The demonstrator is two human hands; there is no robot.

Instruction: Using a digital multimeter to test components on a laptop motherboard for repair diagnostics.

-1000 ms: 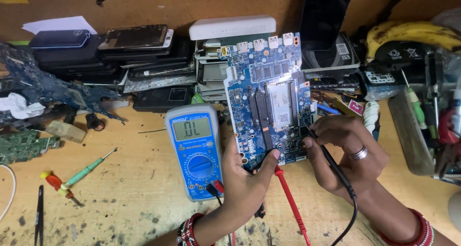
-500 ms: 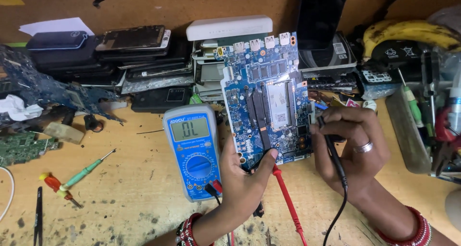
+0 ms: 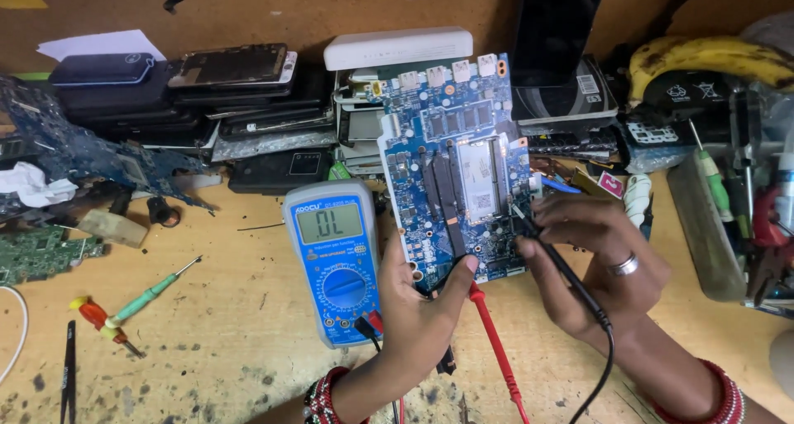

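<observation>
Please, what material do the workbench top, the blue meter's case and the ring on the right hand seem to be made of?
The workbench top looks like bare pale wood or board: matt, with dark stains and scratches. The blue meter's case seems moulded plastic with a slight sheen, perhaps a rubbery cover. The ring on the right hand looks like polished silver-coloured metal, as it catches bright glints.

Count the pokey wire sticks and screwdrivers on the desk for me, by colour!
Red probe, in the left hand: 1
Black probe, in the right hand: 1
Green screwdriver: 1
Red screwdriver: 1
Total: 4
</observation>
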